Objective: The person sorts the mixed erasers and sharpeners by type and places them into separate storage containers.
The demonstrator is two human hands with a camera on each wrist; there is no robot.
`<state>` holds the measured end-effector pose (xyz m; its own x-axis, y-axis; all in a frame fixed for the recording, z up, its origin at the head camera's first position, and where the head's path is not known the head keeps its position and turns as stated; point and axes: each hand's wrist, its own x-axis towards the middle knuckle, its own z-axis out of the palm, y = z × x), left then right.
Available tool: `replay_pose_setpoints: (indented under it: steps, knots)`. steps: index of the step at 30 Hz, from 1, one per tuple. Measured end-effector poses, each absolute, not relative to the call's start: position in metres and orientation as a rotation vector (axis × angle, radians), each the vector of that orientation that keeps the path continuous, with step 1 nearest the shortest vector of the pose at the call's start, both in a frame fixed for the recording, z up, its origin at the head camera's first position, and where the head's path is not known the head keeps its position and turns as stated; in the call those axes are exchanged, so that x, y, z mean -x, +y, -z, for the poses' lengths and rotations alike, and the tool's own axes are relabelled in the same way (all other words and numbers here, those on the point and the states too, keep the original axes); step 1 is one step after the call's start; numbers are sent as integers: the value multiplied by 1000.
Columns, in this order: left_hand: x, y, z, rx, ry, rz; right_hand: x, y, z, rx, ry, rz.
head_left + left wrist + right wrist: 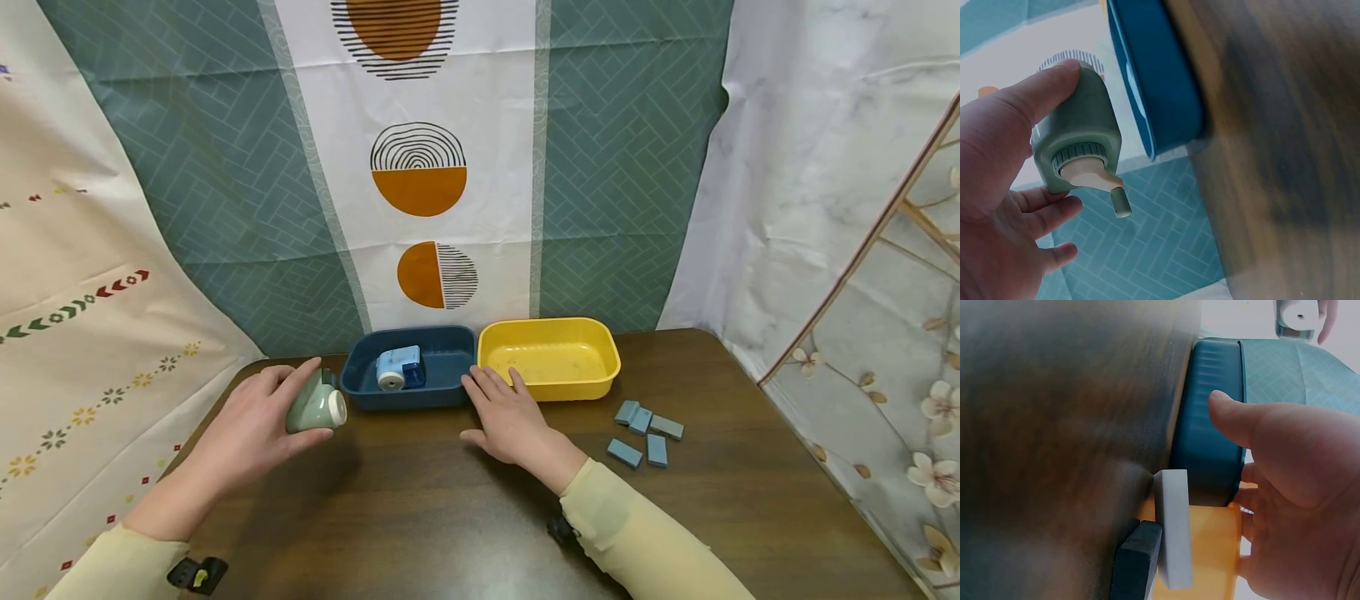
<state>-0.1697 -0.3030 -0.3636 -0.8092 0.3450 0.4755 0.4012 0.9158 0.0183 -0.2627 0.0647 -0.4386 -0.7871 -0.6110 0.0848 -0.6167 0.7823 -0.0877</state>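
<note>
My left hand (258,412) grips a green hand-crank pencil sharpener (1079,112) between thumb and fingers, above the table left of the dark blue bin (408,399). Its cream crank with a green knob shows in the left wrist view. A light blue sharpener (399,367) lies inside that bin. Over the near side of the yellow bin (555,390), where the two bins meet, my right hand (513,417) is held with fingers stretched out and nothing in its grasp. From the right wrist view, its fingertips reach the bins' rims; whether they press on them I cannot tell.
Several small blue-grey rectangular blocks (624,452) lie on the brown table (420,508) to the right of my right hand. Both bins stand side by side at the back edge, against a patterned cloth (615,208). More cloth hangs at both sides.
</note>
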Motion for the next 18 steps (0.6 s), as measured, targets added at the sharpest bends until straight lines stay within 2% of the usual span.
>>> replay_pose_setpoints:
  steps: [18]
  knots:
    - [194, -279, 352, 519, -2709, 181, 262, 64, 439, -996, -2918, -165]
